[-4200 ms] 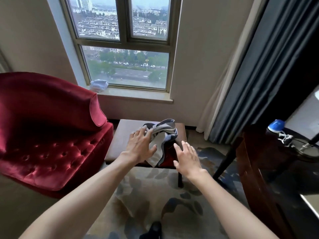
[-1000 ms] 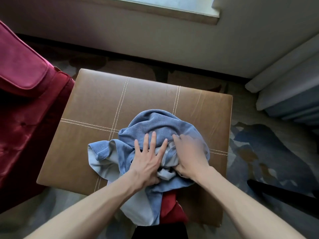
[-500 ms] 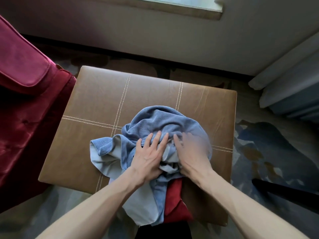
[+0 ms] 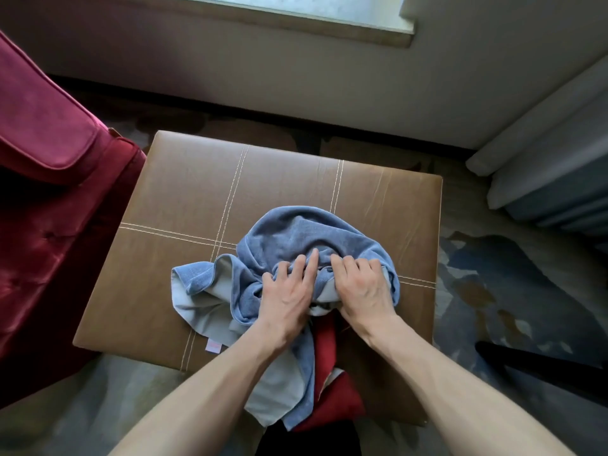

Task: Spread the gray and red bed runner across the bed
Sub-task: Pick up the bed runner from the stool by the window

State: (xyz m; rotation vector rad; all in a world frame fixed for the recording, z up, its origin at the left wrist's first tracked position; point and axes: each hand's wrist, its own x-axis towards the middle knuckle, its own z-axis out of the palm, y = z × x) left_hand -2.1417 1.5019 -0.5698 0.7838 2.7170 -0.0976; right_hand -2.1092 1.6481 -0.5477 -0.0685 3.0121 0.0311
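The bed runner lies bunched in a heap on a brown leather stool. It is blue-gray on top with a pale lining and a red part hanging over the stool's near edge. My left hand presses on the heap with its fingers curling into the folds. My right hand sits beside it, fingers bent and gripping the cloth. No bed is in view.
A red velvet armchair stands against the stool's left side. A wall and window sill are behind the stool, curtains at the right. A patterned carpet covers the floor; a dark furniture leg crosses it at right.
I have stepped up to the stool and now look down on it. Both hands went from flat on the heap to fingers curled into the cloth, bunching it.
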